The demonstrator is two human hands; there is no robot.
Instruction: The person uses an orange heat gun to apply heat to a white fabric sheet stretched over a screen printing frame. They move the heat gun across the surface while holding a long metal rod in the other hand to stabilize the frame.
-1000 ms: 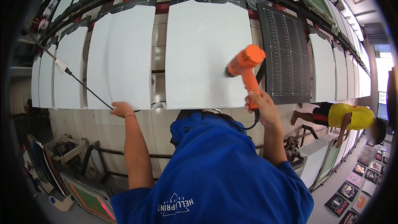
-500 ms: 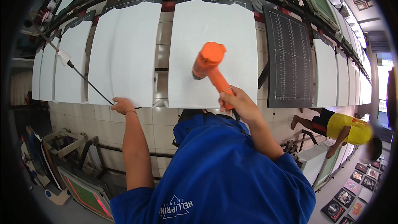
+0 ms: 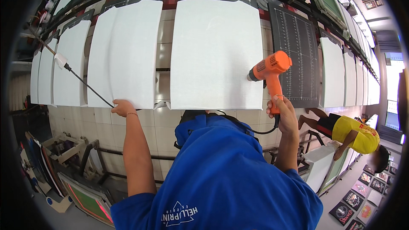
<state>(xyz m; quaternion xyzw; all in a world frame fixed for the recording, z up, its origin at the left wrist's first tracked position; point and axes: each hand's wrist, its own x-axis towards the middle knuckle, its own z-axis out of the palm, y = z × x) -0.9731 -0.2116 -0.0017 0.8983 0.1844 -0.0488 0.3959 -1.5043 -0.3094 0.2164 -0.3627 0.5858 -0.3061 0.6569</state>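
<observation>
At far left, my feed shows a white plastic connector with a slim black cord slanting down into my left hand. I have that hand curled around the cord, beside the front edge of a white cloth panel stretched over a flat board. Next comes a broader, smoother white cloth panel. Above its right edge, the orange plastic heat gun points its dark nozzle leftward. My right hand is wrapped firmly around its handle. Beyond the gun lies a black rectangular board with white ruled markings; farther right, a person in a yellow shirt leans forward.
</observation>
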